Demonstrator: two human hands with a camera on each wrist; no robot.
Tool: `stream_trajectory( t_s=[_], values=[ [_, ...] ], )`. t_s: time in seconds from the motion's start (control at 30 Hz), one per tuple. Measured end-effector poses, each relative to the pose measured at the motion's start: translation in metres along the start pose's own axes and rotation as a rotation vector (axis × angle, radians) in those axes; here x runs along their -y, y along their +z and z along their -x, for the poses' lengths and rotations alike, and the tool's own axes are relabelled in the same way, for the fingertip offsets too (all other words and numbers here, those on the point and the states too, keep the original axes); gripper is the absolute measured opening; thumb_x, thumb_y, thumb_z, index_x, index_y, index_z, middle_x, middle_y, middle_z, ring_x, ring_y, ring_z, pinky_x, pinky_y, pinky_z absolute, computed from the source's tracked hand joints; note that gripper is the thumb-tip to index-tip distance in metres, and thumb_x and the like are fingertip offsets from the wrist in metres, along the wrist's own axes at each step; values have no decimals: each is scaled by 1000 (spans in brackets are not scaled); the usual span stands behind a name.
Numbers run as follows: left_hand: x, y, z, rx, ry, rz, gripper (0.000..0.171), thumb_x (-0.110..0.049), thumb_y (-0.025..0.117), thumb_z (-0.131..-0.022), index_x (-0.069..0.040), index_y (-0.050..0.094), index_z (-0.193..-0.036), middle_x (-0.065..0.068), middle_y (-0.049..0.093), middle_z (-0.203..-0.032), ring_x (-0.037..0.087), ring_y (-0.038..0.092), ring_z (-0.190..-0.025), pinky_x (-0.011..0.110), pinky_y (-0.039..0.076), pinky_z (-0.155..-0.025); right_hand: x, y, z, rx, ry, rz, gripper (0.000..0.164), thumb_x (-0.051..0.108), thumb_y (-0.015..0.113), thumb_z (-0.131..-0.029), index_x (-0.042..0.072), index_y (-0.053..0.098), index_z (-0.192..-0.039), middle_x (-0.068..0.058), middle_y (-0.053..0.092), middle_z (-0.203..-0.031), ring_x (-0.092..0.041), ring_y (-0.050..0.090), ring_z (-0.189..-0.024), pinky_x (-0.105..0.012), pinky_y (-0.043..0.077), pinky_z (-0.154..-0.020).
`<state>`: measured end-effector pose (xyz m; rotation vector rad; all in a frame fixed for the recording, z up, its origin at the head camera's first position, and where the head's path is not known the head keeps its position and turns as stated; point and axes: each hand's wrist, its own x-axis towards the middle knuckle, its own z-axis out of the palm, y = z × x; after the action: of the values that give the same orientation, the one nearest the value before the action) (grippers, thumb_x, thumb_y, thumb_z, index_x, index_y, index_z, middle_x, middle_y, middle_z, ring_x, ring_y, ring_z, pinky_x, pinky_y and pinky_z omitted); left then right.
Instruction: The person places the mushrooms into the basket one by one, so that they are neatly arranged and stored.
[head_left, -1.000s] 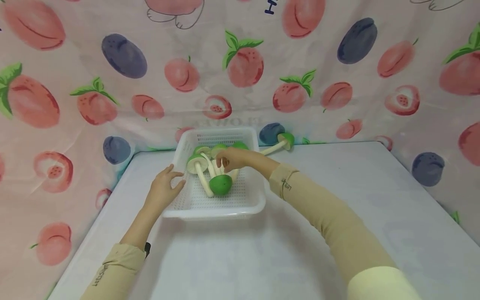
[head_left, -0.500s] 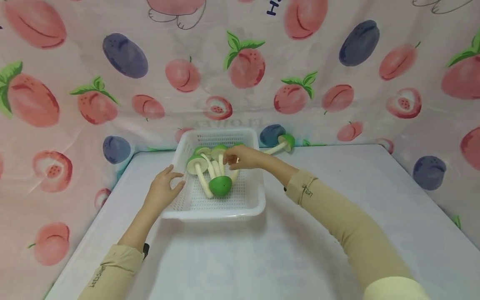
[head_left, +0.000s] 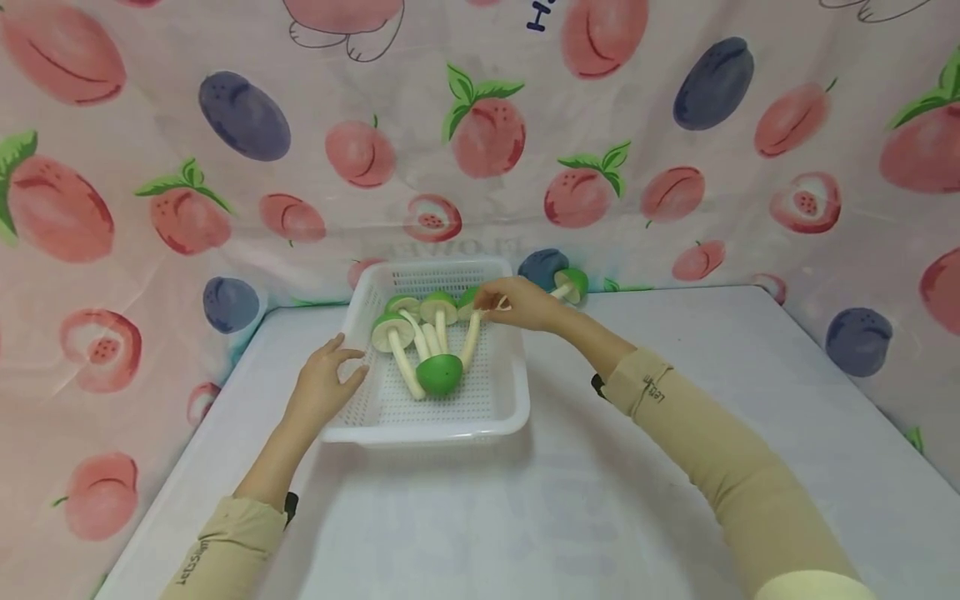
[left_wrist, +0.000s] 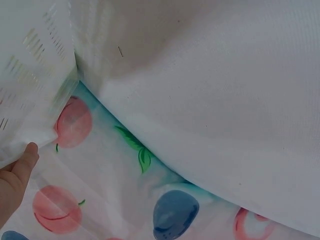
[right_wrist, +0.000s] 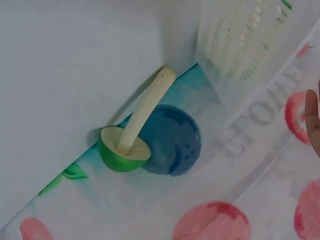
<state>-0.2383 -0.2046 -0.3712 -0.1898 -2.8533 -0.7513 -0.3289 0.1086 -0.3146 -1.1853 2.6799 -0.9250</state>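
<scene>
A white perforated plastic basket (head_left: 420,432) holds several toy mushrooms with green caps and pale stems. One mushroom (head_left: 439,374) has its rounded cap toward me; another mushroom (head_left: 392,331) leans at the left. My left hand (head_left: 322,387) rests at the basket's left rim, fingers spread; its fingertips (left_wrist: 31,149) show beside the rim in the left wrist view. My right hand (head_left: 517,302) hovers over the right rim, fingers loosely bent and holding nothing. Right of the basket, a single mushroom (right_wrist: 137,125) lies outside at the table's back edge, its stem partly hidden by this hand in the head view.
The basket stands on a white-covered table (head_left: 660,417). A fruit-printed cloth (head_left: 480,200) hangs behind the table's back edge and along both sides.
My right hand has moved from above the mushrooms in the basket to the right, out to the right rim, uncovering their stems. My left hand has stayed at the left rim.
</scene>
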Motion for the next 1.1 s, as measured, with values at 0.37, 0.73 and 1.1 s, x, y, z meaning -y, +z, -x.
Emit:
stream_trajectory(
  t_s=[0.37, 0.73, 1.1],
  values=[
    [1, -2, -1, -6, -6, -11, 34, -17, 61, -89, 4, 63, -115, 32, 38, -142, 51, 34, -131, 63, 31, -105, -33, -14, 25, -148, 93, -29, 19, 5, 61, -89, -3, 63, -107, -18, 65, -104, -29, 61, -97, -42, 53, -87],
    [2, 1, 1, -6, -9, -9, 34, -17, 61, -89, 4, 63, -115, 32, 37, -143, 51, 34, -131, 64, 31, -105, -70, -22, 46, -216, 220, -107, 20, -1, 58, -89, -7, 60, -108, -25, 61, -109, -34, 56, -101, -47, 51, -90],
    [1, 3, 0, -7, -17, -4, 34, -18, 61, -89, 3, 63, -115, 31, 37, -143, 51, 34, -131, 64, 31, -105, -104, -29, 64, -285, 285, -52, 20, -3, 55, -90, -7, 59, -110, -28, 60, -110, -36, 56, -100, -50, 50, -88]
  ],
)
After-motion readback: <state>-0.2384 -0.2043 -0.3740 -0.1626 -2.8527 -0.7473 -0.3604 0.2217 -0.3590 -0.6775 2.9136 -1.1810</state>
